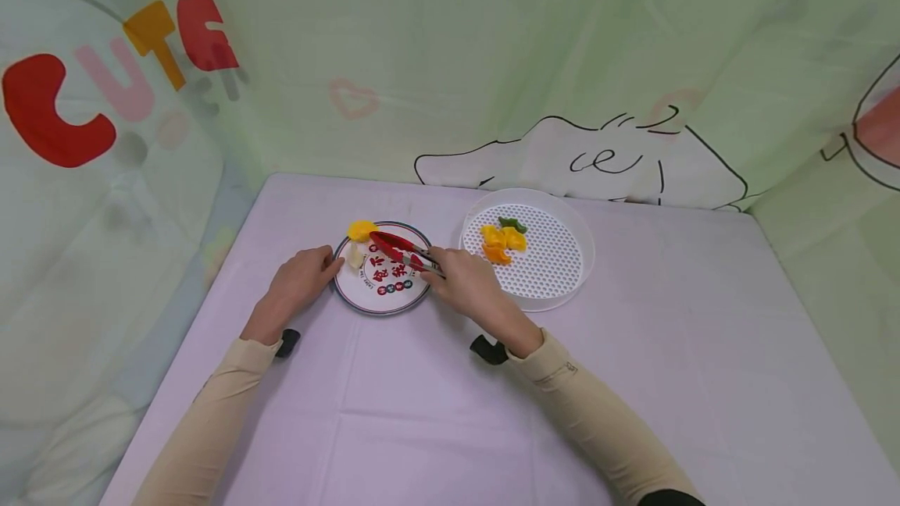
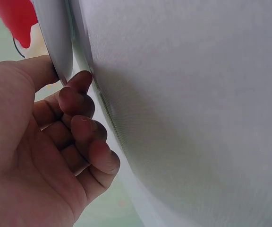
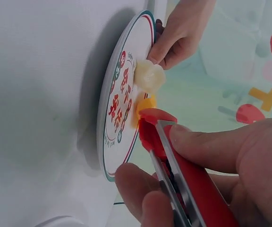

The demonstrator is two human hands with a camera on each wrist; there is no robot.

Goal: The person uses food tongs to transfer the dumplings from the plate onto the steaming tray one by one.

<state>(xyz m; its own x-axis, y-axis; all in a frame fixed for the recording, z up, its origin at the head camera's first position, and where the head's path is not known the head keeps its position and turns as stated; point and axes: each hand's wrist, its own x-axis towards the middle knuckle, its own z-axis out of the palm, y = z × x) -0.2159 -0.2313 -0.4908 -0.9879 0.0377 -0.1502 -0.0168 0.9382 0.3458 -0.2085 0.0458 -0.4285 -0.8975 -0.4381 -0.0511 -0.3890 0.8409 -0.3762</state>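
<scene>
- Shows two bare hands over a round white plate point(image 1: 357, 287) with red printed characters, on a counter point(image 1: 394, 412) covered in pale lilac cloth.
- Has the right hand point(image 1: 464, 279) closed in a firm-looking grip around red and silver tongs point(image 1: 390, 239), angled leftward over the plate.
- Sets the red tips right at a flat yellow piece point(image 1: 360, 231) on the plate's far-left rim; cannot tell whether clamped on it or merely touching.
- Pinches the plate's left edge in the left hand point(image 1: 302, 285), with thumb above and fingertips below.
- Could push the yellow piece over the rim onto the cloth, given such an edge position, if nudged outward instead of squeezed.
- Could lose it from the tongs if caught only by a corner; looks smooth, so may slide under light pressure.
- Could knock the pale lumpy piece point(image 1: 355, 258), just nearer on the same plate, if swept too low with the tongs.
- Could tilt or swivel the plate, sliding both pieces, if raised or twisted by that left pinch.
- Could bump the white perforated strainer point(image 1: 551, 279), close by on the right, with the right hand, shifting the yellow pieces point(image 1: 494, 236), orange piece point(image 1: 497, 255) and green piece point(image 1: 513, 223) inside.
</scene>
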